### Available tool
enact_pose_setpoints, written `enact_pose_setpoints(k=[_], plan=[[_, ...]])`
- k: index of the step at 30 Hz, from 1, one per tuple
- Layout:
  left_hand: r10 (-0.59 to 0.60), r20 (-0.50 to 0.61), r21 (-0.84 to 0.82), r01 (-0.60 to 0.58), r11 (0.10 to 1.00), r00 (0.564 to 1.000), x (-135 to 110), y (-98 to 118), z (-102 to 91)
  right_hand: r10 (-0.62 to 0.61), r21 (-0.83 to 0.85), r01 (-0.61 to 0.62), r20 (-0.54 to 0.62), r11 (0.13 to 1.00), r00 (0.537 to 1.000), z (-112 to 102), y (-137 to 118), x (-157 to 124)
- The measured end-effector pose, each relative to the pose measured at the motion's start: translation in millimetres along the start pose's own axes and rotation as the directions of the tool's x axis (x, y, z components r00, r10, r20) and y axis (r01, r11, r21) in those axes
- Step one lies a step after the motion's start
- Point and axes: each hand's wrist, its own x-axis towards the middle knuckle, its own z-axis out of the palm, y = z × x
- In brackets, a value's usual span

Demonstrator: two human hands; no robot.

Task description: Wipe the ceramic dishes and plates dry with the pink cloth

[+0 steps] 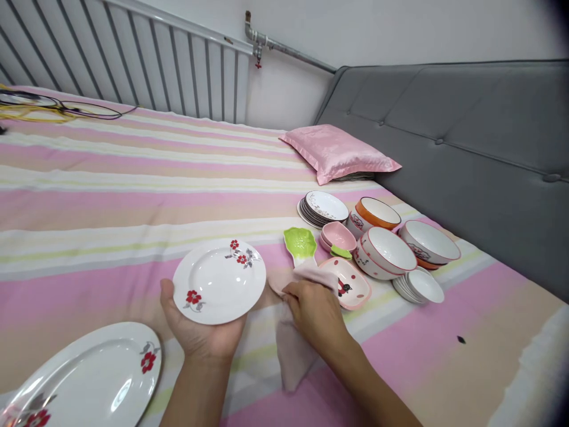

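To the left of the left hand, a larger flowered platter (95, 379) is seen lying on the striped bedspread (111, 231), cut off by the edge of the view. In the left hand (208, 341), a flowered plate (217, 287) is supported from below on the upturned palm, with the thumb set at its left edge. The plate is thus kept between the platter and the right hand, face up and slightly tilted. By the right hand (317, 314), a pale cloth (293, 359) is gripped in bunched fingers, part of it hanging below them; it is held apart from the plate. The step in hand is judged to be wiping. For the cloth to be used on the plate, a short leftward reach would be called for, with the palm kept steady. Just beyond the right hand and to its right, a green dish (300, 242), a spotted dish (359, 287) and patterned bowls (386, 252) are grouped.
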Motion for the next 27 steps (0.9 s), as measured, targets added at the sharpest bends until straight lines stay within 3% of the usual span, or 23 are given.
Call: enact_pose_setpoints(k=[4,6,8,10,12,14,16,18,20,23,25,26,27], plan=[[0.021,0.018,0.000,-0.021,1.000,1.000,-3,6,5.5,-0.122,0.256,0.120,-0.008,0.959,0.993,-25,1,-18],[0.027,0.021,0.006,-0.027,1.000,0.999,-4,8,7.3,-0.287,0.503,0.202,0.097,0.840,0.953,-40,0,-31],[0.023,0.017,0.008,-0.023,1.000,1.000,-6,10,7.9,-0.421,0.694,0.143,0.249,0.706,0.872,-54,0,-42],[0.025,0.019,0.006,-0.025,1.000,1.000,-7,11,7.7,-0.521,0.796,0.065,0.330,0.602,0.787,-63,1,-48],[0.039,0.031,0.000,-0.039,0.999,0.999,-6,10,7.4,-0.527,0.847,0.003,0.329,0.532,0.784,-66,4,-48],[0.041,0.028,-0.001,-0.041,0.999,0.999,-6,10,7.1,-0.423,0.874,-0.035,0.269,0.484,0.865,-65,8,-45],[0.039,0.023,0.006,-0.039,0.999,0.999,-6,10,7.0,-0.229,0.892,-0.034,0.152,0.451,0.962,-63,14,-40],[0.050,0.032,0.017,-0.050,0.999,0.998,-6,10,7.0,0.009,0.907,0.028,-0.035,0.421,0.999,-62,20,-37],[0.051,0.049,0.019,-0.052,0.998,0.997,-7,10,7.3,0.221,0.924,0.137,-0.226,0.357,0.949,-64,25,-36],[0.033,0.029,-0.005,-0.033,0.999,0.999,-7,10,9.0,0.435,0.907,0.356,-0.421,0.226,0.796,-72,28,-41],[0.026,0.008,-0.021,-0.026,0.999,1.000,-7,9,10.4,0.491,0.855,0.481,-0.508,0.193,0.708,-78,29,-47],[0.023,0.000,-0.022,-0.023,0.999,1.000,-7,9,10.9,0.476,0.835,0.508,-0.542,0.210,0.693,-80,29,-50],[0.017,-0.004,-0.019,-0.017,1.000,1.000,-7,8,11.0,0.429,0.830,0.502,-0.556,0.243,0.712,-81,28,-54]])
